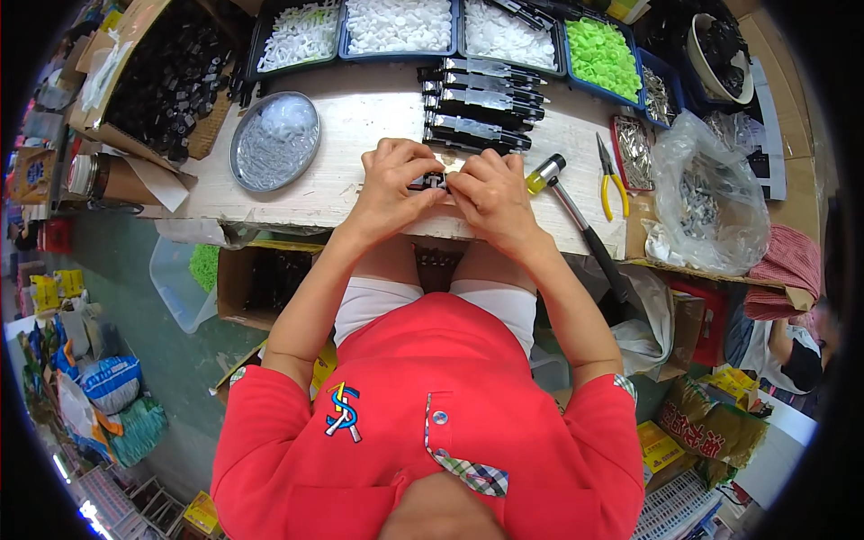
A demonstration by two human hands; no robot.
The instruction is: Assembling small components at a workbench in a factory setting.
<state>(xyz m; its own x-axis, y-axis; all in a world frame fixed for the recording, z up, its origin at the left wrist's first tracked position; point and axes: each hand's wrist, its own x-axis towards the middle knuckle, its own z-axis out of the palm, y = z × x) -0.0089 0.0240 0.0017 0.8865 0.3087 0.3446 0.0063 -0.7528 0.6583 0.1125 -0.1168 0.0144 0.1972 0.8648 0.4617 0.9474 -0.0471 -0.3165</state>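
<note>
Close to the front edge of the white worktable (351,108), my left hand (393,184) and my right hand (495,196) meet at a small black part (428,181) with a light or metallic piece in it. Fingers of both hands are closed on it from either side, hiding most of its shape. Just beyond them lies a row of long black plastic assemblies (481,101) with greyish translucent pieces on top. To the right of my right hand rests a hammer (580,216) with a yellowish, clear-looking face and black handle, which overhangs the table edge.
Shallow trays of white plastic parts (400,25) and green parts (601,56) line the back. At left are a round dish (241,166) of translucent gel and a carton of black parts (166,81). Yellow-handled pliers (612,184) and a plastic bag of metal pieces (706,202) lie right.
</note>
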